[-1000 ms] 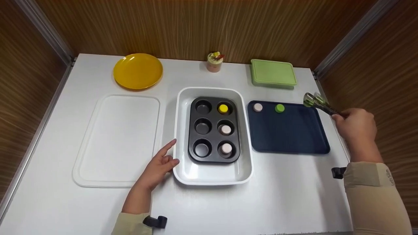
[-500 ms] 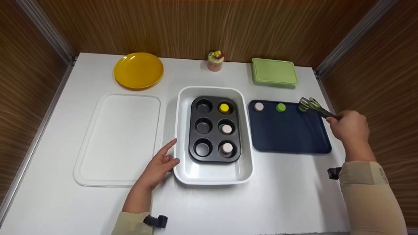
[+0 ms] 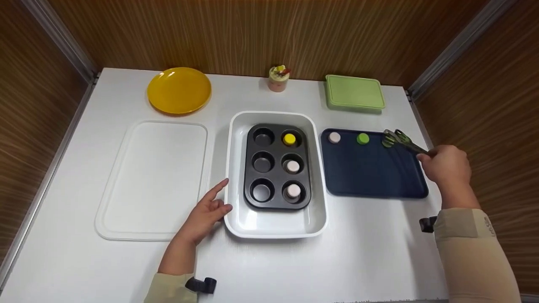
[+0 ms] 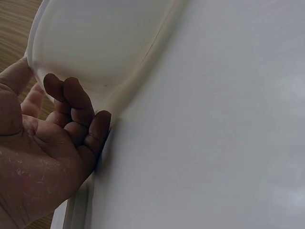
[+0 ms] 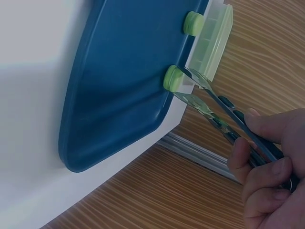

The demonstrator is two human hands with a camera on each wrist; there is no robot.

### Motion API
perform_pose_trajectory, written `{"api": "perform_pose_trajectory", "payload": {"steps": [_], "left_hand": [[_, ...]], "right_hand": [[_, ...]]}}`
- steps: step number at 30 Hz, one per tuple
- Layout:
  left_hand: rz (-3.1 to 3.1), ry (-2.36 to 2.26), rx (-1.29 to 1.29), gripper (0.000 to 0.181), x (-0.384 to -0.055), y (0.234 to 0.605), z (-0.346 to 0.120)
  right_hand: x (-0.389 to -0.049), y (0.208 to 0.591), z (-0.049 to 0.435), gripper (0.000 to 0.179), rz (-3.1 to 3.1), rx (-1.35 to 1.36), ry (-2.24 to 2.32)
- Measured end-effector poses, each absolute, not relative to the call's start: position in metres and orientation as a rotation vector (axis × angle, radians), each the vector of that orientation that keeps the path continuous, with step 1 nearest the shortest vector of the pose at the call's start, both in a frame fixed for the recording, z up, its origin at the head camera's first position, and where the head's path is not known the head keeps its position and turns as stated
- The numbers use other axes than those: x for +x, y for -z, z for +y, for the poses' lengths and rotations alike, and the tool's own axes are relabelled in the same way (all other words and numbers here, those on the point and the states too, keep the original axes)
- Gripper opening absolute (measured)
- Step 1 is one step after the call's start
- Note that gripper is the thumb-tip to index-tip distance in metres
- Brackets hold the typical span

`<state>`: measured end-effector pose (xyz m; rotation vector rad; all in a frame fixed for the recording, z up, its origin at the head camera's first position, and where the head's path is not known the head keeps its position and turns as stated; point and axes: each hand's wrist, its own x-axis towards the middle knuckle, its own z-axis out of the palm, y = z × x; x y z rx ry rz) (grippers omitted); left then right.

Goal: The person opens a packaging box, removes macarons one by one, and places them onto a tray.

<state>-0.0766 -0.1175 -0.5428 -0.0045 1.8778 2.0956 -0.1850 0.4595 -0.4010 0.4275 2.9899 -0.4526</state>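
Observation:
My right hand (image 3: 446,166) grips a pair of metal tongs (image 3: 410,144) with dark handles. Seen from the right wrist, the tong tips stand spread at either side of a green macaron (image 5: 172,78) near the corner of the dark blue tray (image 3: 374,176). Another green macaron (image 3: 363,138) and a pale pink one (image 3: 334,137) lie along the tray's far edge. My left hand (image 3: 204,216) touches the left rim of a white tub (image 3: 276,235) with index finger and thumb, other fingers loosely bent. Inside the tub sits a dark muffin pan (image 3: 278,176) with one yellow macaron (image 3: 289,139) and two pale pink macarons (image 3: 293,190).
A white lid-like tray (image 3: 156,181) lies left of the tub. Along the back stand a yellow plate (image 3: 179,90), a dessert cup (image 3: 278,80) and a light green lidded box (image 3: 356,92). Wooden panels (image 3: 269,33) wall the table in on three sides.
My right hand has moved left with the tongs, and their tips have come down around the green macaron at the tray's far right. My left hand stays at the tub rim.

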Motion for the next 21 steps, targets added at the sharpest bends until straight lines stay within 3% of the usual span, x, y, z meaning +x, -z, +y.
{"api": "perform_pose_trajectory", "payload": {"steps": [21], "left_hand": [[1.864, -2.093, -0.003, 0.076, -0.077, 0.542, -0.118]], "right_hand": [[-0.172, 0.385, 0.435, 0.057, 3.100, 0.445, 0.566]]}}
